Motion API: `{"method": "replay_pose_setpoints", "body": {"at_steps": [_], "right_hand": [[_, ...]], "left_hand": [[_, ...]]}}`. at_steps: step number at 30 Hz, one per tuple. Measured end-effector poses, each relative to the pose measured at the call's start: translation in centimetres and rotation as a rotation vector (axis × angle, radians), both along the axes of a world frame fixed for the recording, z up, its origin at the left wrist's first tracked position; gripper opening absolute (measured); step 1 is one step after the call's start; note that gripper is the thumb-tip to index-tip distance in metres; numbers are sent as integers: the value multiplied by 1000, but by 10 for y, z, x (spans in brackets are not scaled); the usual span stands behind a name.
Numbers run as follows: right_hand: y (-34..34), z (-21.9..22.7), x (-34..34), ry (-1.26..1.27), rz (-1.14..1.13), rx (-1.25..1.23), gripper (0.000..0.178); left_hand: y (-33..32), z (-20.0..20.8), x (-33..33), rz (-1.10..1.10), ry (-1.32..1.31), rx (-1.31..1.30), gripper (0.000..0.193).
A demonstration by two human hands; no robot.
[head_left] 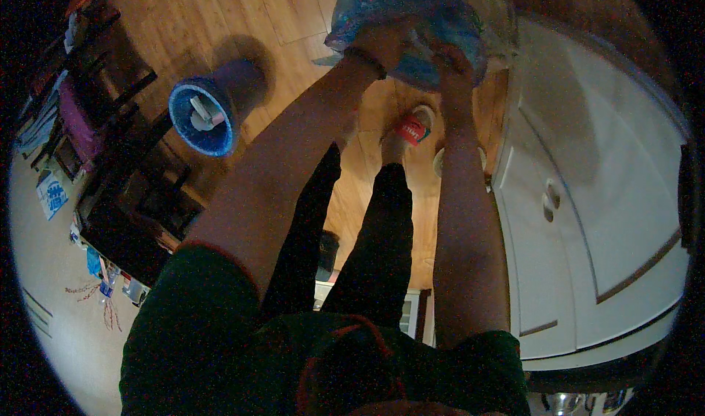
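A large translucent blue plastic bag [448, 12] lies bunched at the top of the view, above the wooden floor. My left hand [388, 40], with a dark band at its wrist, reaches into its near left side; the fingers look closed on the plastic, though folds partly hide them. At the bag's near right side, my right hand [452, 62] has its fingers bent and gripping the plastic. A pale strip shows between the two hands. What the bag holds is too dim to make out.
On the left stands a blue bin [224, 133] with whitish and pink pieces inside. Beyond it is dark wooden furniture [110, 218] with assorted items. White cabinet doors [565, 225] line the right side. A slipper with a red patch [413, 130] shows below my hands.
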State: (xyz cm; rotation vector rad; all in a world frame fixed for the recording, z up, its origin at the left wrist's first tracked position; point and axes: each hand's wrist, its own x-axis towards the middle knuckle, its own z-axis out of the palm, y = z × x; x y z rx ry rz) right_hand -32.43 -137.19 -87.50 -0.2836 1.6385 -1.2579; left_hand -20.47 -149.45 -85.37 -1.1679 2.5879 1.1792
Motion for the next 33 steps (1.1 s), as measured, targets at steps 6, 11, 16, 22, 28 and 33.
{"method": "replay_pose_setpoints", "body": {"at_steps": [6, 11, 16, 22, 28, 33], "right_hand": [[12, 27, -36, 937, 722, 157, 14], [22, 55, -41, 1322, 599, 211, 17], [-34, 53, -2, 1184, 368, -137, 20], [-49, -31, 34, 1125, 712, 91, 23], [-67, -84, 20, 1252, 688, 39, 26], [-66, -104, 22, 1280, 702, 4, 29]], "left_hand": [[-22, -15, 5, -112, -325, -86, 30], [-22, 8, 33, 325, 84, -47, 26], [-12, 9, 48, 721, 499, 144, 17], [-29, 65, 29, 603, 230, -35, 17], [-13, 49, 41, 847, 595, 501, 25], [0, 54, 43, 724, 406, 433, 24]]}}
